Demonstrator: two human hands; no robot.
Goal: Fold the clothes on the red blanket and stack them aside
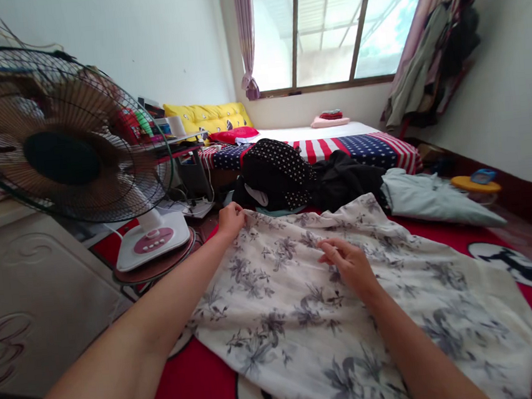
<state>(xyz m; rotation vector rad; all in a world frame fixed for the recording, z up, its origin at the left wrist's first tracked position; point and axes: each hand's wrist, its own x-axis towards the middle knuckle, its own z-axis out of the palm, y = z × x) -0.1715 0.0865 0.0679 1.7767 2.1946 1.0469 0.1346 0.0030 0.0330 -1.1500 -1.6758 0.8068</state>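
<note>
A white garment with a grey flower print (280, 298) lies spread over a red bedcover (194, 382). My left hand (230, 219) is closed on the garment's far left corner. Nearer the middle of the cloth, my right hand (347, 262) pinches a fold of the same garment between thumb and fingers. Both forearms reach forward over the cloth.
A standing fan (62, 159) sits close on the left on a small round table. A pile of dark clothes (292, 175) and a pale green garment (430, 199) lie beyond the floral cloth. A second bed with a striped cover (336, 145) stands under the window.
</note>
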